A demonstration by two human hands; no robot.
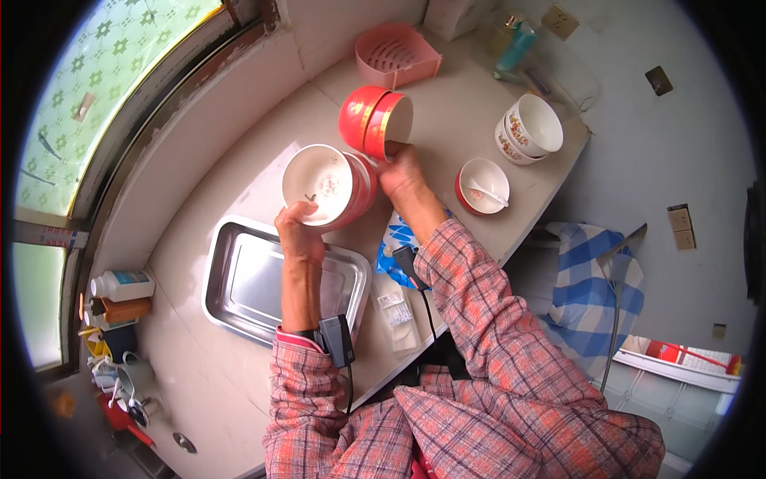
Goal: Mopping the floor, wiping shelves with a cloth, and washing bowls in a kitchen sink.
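Note:
My left hand [301,230] grips the near rim of a stack of red bowls with pale insides [320,182], tilted so that the top one's inside shows, its thumb within the rim. Beside it, my right hand [400,170] holds two nested red bowls with gold bands [366,120], tipped on their side with the opening facing right. A rectangular stainless steel tray [239,281] lies partly beneath my left forearm. To the right, a small red bowl [483,185] holds a white spoon [488,193]. Two stacked white bowls with a floral pattern [529,129] stand farther back.
A pink plastic basket [398,57] and a teal bottle [516,48] stand at the back. A blue-and-white packet [398,239] and a clear plastic package [398,320] lie near the counter's front edge. White bottles [122,285] and a mug [134,377] stand at left.

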